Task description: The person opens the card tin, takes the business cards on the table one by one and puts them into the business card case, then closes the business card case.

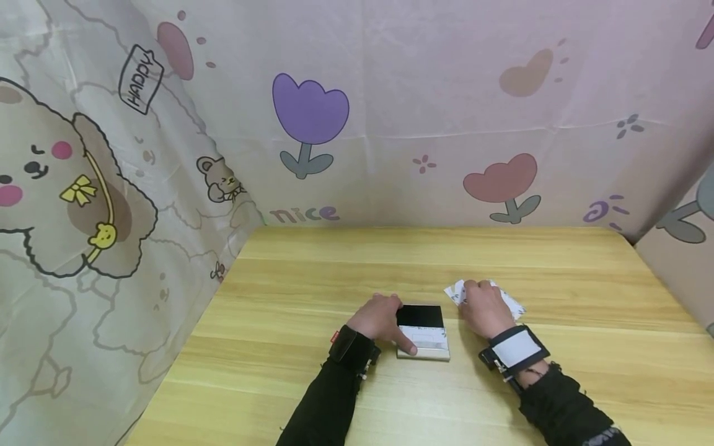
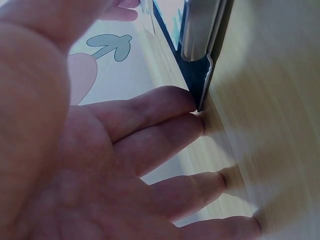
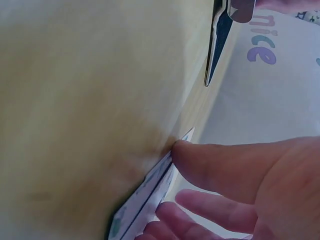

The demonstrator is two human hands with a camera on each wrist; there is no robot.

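An open card case [image 1: 421, 316] lies on the wooden table, its lid black inside and white printed cards [image 1: 431, 335] in its silver-edged lower half. My left hand [image 1: 379, 317] holds it at the left side, thumb across the front part and fingers by the far left corner. In the left wrist view two fingertips [image 2: 187, 100] meet the case's dark corner. To the right, my right hand [image 1: 485, 308] pinches some loose white printed cards [image 1: 510, 303] at the table surface. The right wrist view has the thumb on one edge of these cards [image 3: 145, 200], with fingers behind.
Wood-grain tabletop [image 1: 268, 371] surrounds the case and cards. A patterned cloth [image 1: 390, 111] with flowers and hearts hangs along the table's back edge, and more cloth [image 1: 178, 279] hangs at the left side. Each wrist wears a strap with a device [image 1: 515, 350].
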